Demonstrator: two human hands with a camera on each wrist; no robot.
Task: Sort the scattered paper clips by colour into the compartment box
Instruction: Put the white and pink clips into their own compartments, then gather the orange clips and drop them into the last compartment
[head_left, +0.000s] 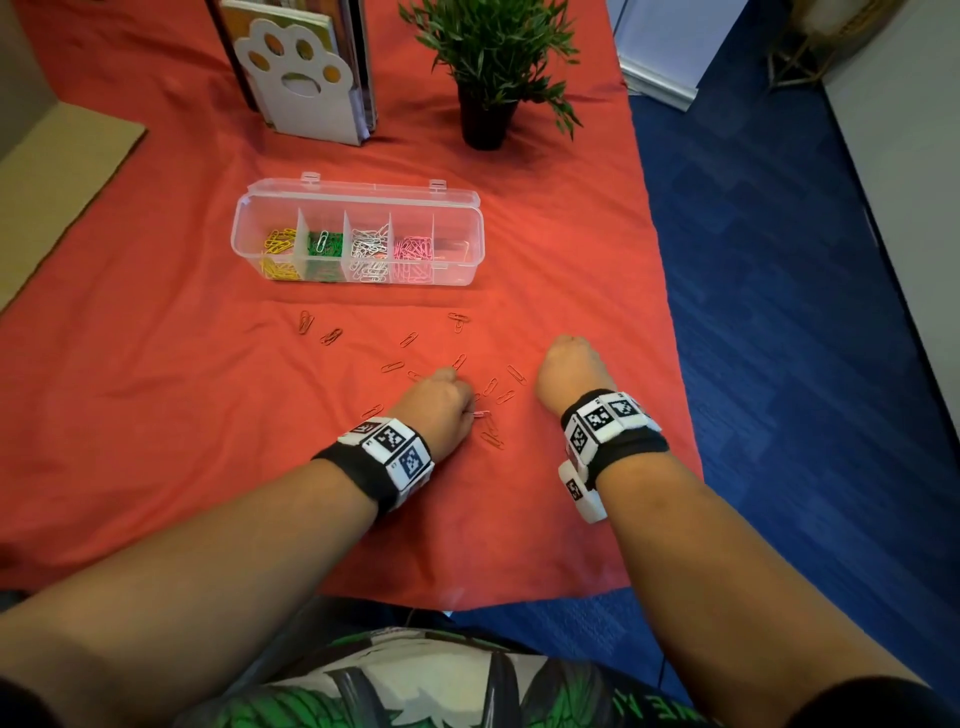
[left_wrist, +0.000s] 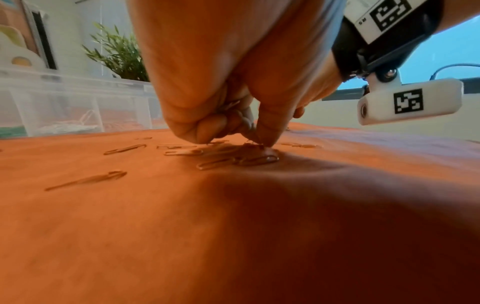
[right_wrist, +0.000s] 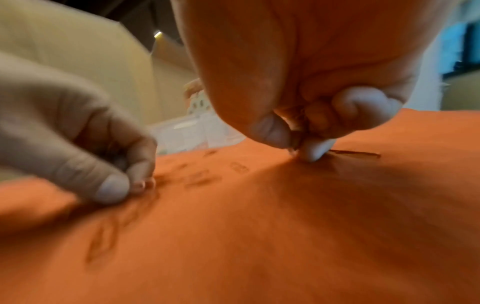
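The clear plastic compartment box (head_left: 358, 234) stands open on the red cloth (head_left: 156, 364), already holding yellow, green, white and pink clips in four sections; its rightmost section looks nearly bare. Only the red wire paper clips (head_left: 408, 340) remain scattered in front of it, so the sorting seems mostly done. The left hand (head_left: 441, 405) pinches clips off the cloth, fingers curled. The right hand (head_left: 569, 366) does likewise further right, gripping several.
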